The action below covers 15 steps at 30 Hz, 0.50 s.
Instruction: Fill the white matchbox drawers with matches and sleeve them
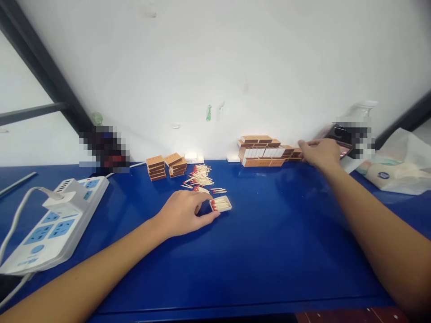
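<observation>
My left hand (186,213) rests on the blue table, thumb and fingers closed on the left end of a small white matchbox tray (230,207). Red-tipped matches (220,204) lie side by side in that tray. Just behind it is a loose heap of matches (201,175), with a few lying apart. At the back right, my right hand (321,152) has its fingers at the end of a row of brown matchboxes (288,152). It appears to grip the end matchbox (296,154), though the hand partly hides it.
Stacked matchboxes (155,168) stand at the back left, and a larger matchbox stack (259,151) is against the wall. White trays (193,158) sit behind the heap. A power strip (72,224) with cables occupies the left; a tissue pack (387,174) lies far right.
</observation>
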{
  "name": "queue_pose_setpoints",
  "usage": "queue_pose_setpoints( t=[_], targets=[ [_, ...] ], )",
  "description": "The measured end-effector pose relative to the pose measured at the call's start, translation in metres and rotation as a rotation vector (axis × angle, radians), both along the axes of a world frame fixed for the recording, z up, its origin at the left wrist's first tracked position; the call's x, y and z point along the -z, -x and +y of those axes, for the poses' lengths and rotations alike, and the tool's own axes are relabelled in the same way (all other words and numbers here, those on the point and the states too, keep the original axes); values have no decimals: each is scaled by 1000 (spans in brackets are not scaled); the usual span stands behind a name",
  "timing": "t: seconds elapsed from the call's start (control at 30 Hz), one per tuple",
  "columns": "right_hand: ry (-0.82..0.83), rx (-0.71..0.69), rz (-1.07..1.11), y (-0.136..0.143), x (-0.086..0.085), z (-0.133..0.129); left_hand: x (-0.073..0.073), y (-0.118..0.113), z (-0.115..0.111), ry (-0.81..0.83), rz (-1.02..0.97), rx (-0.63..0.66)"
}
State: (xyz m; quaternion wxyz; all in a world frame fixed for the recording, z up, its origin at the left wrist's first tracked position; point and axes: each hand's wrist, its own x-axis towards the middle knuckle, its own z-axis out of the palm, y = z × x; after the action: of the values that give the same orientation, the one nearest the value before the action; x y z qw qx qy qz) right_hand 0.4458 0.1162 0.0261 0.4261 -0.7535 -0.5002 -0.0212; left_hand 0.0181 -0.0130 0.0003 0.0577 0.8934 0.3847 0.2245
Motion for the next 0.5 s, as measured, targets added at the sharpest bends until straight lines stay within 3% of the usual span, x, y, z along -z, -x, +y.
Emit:
queue_pose_setpoints(
  t=[0.13, 0.27, 0.37, 0.5],
  targets=[
    [126, 42, 116, 9, 5, 0, 0, 0, 0, -11, 6, 7],
    [123, 47, 224, 19, 9, 1, 1, 2, 2, -8, -16, 1],
    [50, 54, 305, 21, 7, 4, 4, 2, 4, -23, -35, -19],
    [-186, 100, 281, 22, -9, 3, 5, 2, 5, -80, -73, -51]
  ],
)
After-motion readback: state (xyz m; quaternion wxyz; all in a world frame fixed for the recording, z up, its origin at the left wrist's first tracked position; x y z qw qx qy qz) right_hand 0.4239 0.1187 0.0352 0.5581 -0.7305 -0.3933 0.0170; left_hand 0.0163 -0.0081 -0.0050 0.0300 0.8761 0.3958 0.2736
